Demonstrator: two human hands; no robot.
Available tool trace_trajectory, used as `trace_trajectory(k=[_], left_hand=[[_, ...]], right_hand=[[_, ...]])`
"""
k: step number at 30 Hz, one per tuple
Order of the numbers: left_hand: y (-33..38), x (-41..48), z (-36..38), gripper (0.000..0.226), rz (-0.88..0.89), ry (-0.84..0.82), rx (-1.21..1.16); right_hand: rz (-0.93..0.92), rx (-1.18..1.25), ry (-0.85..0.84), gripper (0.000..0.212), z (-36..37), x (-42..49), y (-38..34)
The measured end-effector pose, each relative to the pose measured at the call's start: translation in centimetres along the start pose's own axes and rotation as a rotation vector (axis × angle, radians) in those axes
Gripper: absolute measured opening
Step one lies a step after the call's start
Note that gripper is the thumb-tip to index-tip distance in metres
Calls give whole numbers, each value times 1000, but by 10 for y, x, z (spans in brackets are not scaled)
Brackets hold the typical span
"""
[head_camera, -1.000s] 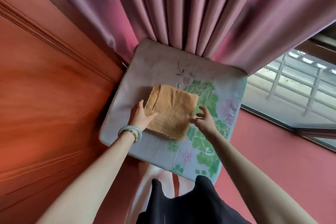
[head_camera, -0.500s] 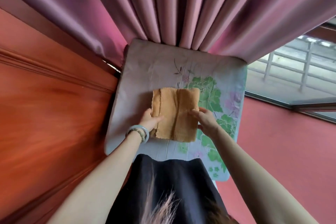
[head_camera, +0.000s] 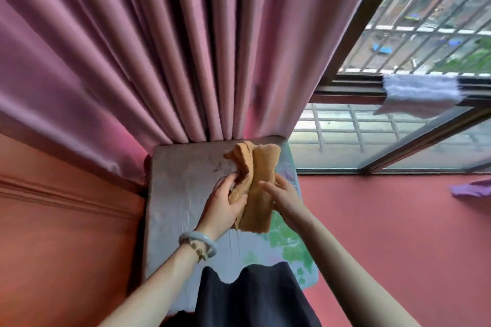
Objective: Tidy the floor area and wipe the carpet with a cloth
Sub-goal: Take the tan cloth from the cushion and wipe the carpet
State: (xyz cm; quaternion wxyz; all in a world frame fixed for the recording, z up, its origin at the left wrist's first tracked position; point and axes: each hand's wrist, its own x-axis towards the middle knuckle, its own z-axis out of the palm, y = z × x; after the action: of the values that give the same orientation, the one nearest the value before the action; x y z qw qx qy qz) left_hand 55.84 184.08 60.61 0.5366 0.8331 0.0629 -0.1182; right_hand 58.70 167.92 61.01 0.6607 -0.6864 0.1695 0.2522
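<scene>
Here the tan cloth (head_camera: pixel 259 188) sits at the middle of the frame, bunched and folded lengthwise, held up between both of mine. My left grip (head_camera: pixel 223 202) is clamped on its left fold, fingers curled round a wad of the fabric. My right grip (head_camera: pixel 285 199) is apart, its fingers lying nearly straight against the cloth's right side. The cloth's top end flops open towards the upper middle of the frame. I cannot tell whether its lower edge touches anything.

Behind the cloth lies the pale carpet (head_camera: pixel 180 194), with green leaf prints at its lower right. A pale bangle (head_camera: pixel 198 243) and a string of beads circle my left wrist. My dark garment (head_camera: pixel 252 297) covers the carpet's lower edge.

A pink curtain (head_camera: pixel 186 48) fans across the top, its folds meeting the carpet's upper edge. Reddish wood panelling (head_camera: pixel 66 220) fills the lower left. At the upper right is a barred window (head_camera: pixel 398 127), with a white towel (head_camera: pixel 419 93) draped over its frame. The floor (head_camera: pixel 398 233) at the right is pink-red.
</scene>
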Motion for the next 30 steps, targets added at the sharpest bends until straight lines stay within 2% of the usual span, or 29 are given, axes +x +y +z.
trace_trajectory(k=[2, 7, 11, 16, 19, 21, 23, 27, 30], left_hand=[[21, 0, 11, 50, 48, -39, -29], [79, -14, 50, 45, 121, -194, -124], [112, -22, 90, 44, 154, -385, -169], [162, -64, 167, 54, 171, -656, -240], [183, -108, 223, 66, 216, -807, -206], [192, -148, 265, 56, 233, -887, -205], [199, -192, 305, 52, 260, -954, -187], [214, -271, 377, 54, 264, -1151, -179], [225, -322, 422, 56, 236, -1272, -188]], right_hand=[[-74, -10, 115, 30, -22, -24, -9], [-155, 111, 346, 8, -92, -93, -10], [-202, 239, 531, 23, -152, -156, 5], [-224, 390, 736, 20, -215, -249, 47], [-241, 480, 829, 16, -245, -319, 82], [-241, 551, 885, 14, -263, -372, 111], [-241, 625, 946, 28, -283, -424, 141], [-242, 686, 1084, 15, -316, -514, 195], [-254, 714, 1171, 18, -338, -568, 230]])
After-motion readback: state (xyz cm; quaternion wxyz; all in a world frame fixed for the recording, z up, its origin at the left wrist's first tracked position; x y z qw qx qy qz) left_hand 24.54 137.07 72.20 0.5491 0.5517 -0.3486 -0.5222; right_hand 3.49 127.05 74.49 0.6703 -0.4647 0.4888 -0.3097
